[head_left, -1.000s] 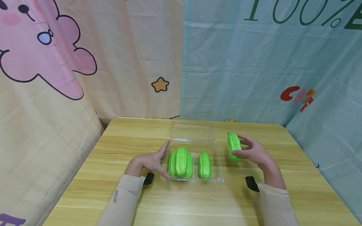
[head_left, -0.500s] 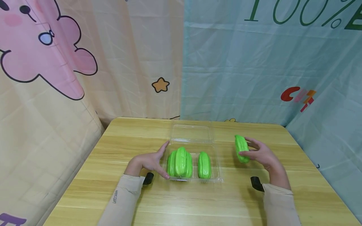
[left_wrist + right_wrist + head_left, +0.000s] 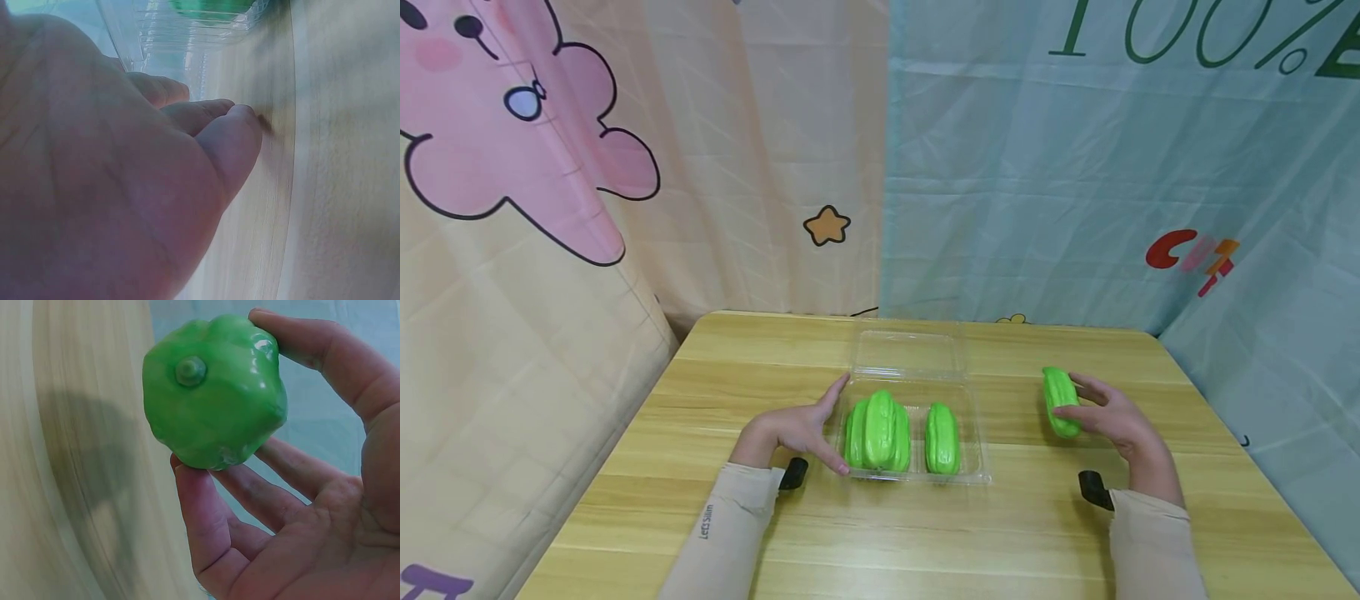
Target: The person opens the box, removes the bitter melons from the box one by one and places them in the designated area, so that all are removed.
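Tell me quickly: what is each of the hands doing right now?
Left hand: open, fingers against the clear tray.
Right hand: holding a green ridged gourd.

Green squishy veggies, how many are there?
3 that I can see: a big one and a smaller one in the clear box, one in the right hand. More may hide behind.

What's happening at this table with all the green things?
A person sits at a wooden table handling green toy vegetables. The right hand holds one green ridged vegetable between thumb and fingers, out to the right of a clear plastic box whose lid lies open. The left hand rests against the box's left side. Inside the box lie more green vegetables: a cluster on the left and a single one on the right.
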Motion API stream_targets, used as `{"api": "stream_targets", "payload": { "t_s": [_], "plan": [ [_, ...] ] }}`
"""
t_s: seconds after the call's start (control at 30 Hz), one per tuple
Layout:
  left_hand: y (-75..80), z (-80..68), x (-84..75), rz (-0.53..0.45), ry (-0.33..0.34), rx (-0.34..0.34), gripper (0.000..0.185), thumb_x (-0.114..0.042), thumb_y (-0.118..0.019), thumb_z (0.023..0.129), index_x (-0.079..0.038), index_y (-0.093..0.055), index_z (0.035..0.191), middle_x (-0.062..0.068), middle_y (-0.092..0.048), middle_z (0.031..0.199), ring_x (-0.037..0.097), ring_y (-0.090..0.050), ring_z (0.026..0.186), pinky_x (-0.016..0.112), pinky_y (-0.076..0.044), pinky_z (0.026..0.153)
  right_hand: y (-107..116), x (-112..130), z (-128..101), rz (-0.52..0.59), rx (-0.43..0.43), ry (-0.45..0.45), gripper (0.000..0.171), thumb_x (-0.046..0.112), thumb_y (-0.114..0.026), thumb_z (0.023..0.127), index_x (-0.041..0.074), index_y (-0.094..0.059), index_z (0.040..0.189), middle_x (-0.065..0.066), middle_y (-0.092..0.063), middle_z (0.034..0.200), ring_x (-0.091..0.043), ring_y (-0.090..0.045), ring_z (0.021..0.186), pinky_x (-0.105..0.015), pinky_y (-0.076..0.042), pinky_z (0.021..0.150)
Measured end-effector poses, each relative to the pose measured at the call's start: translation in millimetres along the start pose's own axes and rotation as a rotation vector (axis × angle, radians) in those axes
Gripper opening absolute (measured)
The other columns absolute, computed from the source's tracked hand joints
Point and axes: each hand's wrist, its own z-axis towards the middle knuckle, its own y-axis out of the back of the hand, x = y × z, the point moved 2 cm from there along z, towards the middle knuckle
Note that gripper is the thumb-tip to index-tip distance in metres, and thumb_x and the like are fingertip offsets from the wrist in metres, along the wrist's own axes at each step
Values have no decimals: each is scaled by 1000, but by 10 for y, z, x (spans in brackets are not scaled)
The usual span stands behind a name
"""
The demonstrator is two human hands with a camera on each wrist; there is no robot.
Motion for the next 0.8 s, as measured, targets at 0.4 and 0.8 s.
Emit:
{"api": "stream_targets", "payload": {
  "t_s": [0.4, 0.8],
  "plan": [
    [3, 10, 13, 0, 0, 4, 148, -28, -95, 70, -20, 24, 158, 20, 21, 163, 44, 3, 149, 59, -10, 118, 84, -185, 10, 1, -15, -50, 94, 25, -75, 92, -2, -15, 159, -35, -17, 159, -47, -35, 135, -41, -50, 92],
    [4, -1, 10, 7, 7, 5, 149, -31, -95, 69, -20, 25, 157, 20, 22, 163, 44, 2, 149, 58, -10, 118, 107, -255, 30, -13, -17, -80, 91, 23, -72, 94, -2, -13, 160, -36, -13, 159, -50, -27, 139, -50, -45, 98]
  ]
}}
